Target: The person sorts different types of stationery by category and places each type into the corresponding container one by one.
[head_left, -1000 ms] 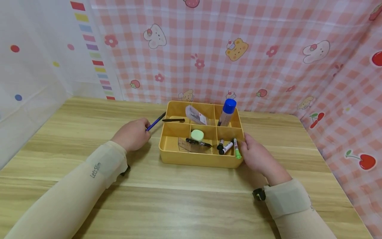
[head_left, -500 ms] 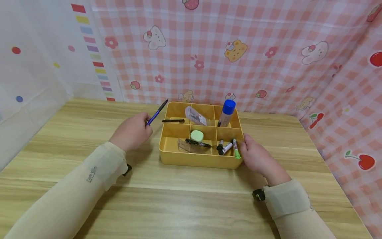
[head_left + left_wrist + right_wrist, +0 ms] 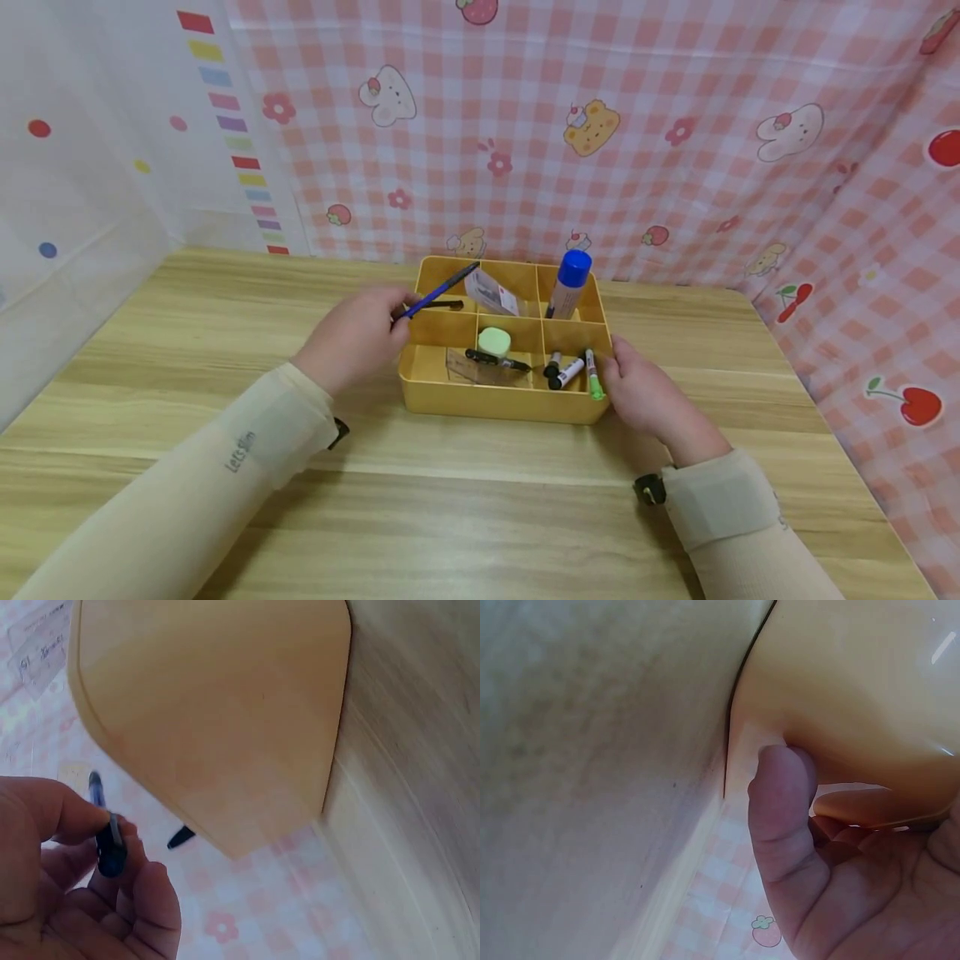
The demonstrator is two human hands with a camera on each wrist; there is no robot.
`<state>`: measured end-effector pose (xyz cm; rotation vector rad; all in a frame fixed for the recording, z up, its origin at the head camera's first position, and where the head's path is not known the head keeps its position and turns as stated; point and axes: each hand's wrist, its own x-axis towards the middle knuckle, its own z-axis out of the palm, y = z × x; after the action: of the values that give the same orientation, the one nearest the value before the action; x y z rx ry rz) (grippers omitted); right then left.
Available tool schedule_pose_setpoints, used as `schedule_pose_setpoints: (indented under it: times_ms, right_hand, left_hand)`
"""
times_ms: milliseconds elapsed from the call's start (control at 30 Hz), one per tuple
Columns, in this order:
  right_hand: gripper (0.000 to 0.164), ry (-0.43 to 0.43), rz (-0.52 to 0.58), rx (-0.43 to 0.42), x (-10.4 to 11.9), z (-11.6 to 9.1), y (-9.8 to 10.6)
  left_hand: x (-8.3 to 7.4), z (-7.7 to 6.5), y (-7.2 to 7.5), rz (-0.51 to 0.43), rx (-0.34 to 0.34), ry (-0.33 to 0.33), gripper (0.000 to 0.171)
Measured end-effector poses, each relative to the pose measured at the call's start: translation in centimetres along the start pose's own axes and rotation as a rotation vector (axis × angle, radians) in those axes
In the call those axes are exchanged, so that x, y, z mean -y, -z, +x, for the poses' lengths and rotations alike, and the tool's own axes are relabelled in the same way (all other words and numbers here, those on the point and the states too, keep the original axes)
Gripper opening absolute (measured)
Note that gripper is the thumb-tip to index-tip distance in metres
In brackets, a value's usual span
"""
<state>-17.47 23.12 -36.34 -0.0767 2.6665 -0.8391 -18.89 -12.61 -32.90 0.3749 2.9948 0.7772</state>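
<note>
My left hand [image 3: 360,337] pinches a blue pen [image 3: 442,292] with a dark end, thumb and fingertips around it. The pen slants over the back left compartment of a yellow divided organizer box [image 3: 502,404]. In the left wrist view the pen [image 3: 111,844] points away from the camera, beside the box's outer wall [image 3: 217,727]. A black pen [image 3: 450,305] lies in that same compartment, partly behind the blue one. At the box's right end, my right hand [image 3: 645,392] grips the side; the right wrist view shows one digit against the wall and other fingers curled at the edge.
Inside the box are a clear plastic case [image 3: 491,292], a blue-capped tube [image 3: 567,287], a pale green rounded piece [image 3: 494,341], a black marker [image 3: 487,357], a transparent sheet and several small markers [image 3: 572,373]. The wooden table [image 3: 480,517] ends at a checked cloth [image 3: 487,125] behind.
My left hand has lifted the blue pen and moved it right, from beside the box to over its back left compartment. My right hand and the box stay in place.
</note>
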Motion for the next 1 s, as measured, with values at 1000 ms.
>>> schedule_pose_setpoints:
  times_ms: [1000]
  right_hand:
    - [0.062,0.009,-0.001,-0.002,-0.1,-0.1,-0.1]
  left_hand:
    - [-2.1,1.6,-1.9,0.135,0.121,-0.125,0.025]
